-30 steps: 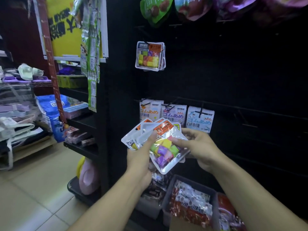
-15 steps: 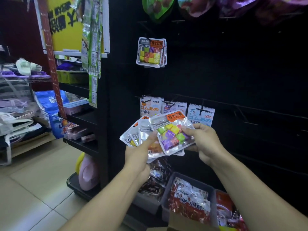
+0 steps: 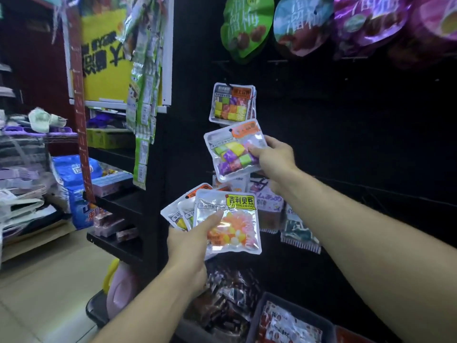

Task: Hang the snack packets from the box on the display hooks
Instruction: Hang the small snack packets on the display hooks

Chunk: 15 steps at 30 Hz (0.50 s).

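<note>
My right hand pinches a clear snack packet of green and purple cubes by its right edge, held tilted just below the matching packets hanging on a display hook on the black panel. My left hand grips a fanned stack of packets lower down; the front one holds orange and yellow sweets under a yellow label, and my thumb lies across its face. The hook itself is mostly hidden behind the hanging packets.
Large green, blue and purple bags hang along the top row. White packets hang behind my right wrist. Grey bins of red packets sit at the bottom. Black shelves and stacked goods stand to the left.
My right hand has lifted the cube packet off the stack and up toward the hanging packets. The orange-sweet packet now shows at the front of the stack in my left hand.
</note>
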{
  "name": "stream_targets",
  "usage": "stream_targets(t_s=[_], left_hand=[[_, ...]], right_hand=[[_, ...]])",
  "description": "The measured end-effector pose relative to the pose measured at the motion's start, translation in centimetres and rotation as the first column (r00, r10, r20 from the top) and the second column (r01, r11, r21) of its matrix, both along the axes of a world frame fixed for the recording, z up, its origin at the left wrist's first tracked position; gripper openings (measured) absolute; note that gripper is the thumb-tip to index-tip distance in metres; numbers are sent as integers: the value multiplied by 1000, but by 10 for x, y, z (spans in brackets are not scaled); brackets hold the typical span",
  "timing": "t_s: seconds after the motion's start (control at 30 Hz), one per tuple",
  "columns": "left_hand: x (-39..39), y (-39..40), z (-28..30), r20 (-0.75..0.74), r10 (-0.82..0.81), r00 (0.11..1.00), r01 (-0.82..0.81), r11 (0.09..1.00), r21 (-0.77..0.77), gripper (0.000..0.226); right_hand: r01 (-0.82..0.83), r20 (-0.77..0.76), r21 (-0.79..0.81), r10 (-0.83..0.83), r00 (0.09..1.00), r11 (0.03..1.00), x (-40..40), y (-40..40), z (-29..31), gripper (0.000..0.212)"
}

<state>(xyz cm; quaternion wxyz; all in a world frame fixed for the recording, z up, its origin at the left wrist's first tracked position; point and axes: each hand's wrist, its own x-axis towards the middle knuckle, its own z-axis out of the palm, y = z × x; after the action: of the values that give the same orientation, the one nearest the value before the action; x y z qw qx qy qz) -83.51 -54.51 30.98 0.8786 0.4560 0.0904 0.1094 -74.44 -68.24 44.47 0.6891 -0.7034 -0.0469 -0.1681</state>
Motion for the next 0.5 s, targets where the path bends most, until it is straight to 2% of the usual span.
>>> stream_targets(t_s=[0.1, 0.2, 0.37, 0.5], left_hand=[[15, 8, 20, 49, -3, 999, 2, 1000, 14, 49], [27, 13, 31, 74, -3, 997, 0, 999, 32, 50], [40, 24, 29, 113, -4, 994, -3, 998, 64, 47], [49, 35, 19, 120, -22, 993, 15, 998, 60, 52]], right_hand=[[18, 24, 16, -19, 1000, 1000, 37, 26, 31, 20], [75, 50, 89, -79, 996, 993, 68, 45, 54, 14], [111, 82, 198, -129, 988, 974, 105, 60, 77, 19], [129, 89, 212, -150, 985, 969, 123, 69, 82, 17]])
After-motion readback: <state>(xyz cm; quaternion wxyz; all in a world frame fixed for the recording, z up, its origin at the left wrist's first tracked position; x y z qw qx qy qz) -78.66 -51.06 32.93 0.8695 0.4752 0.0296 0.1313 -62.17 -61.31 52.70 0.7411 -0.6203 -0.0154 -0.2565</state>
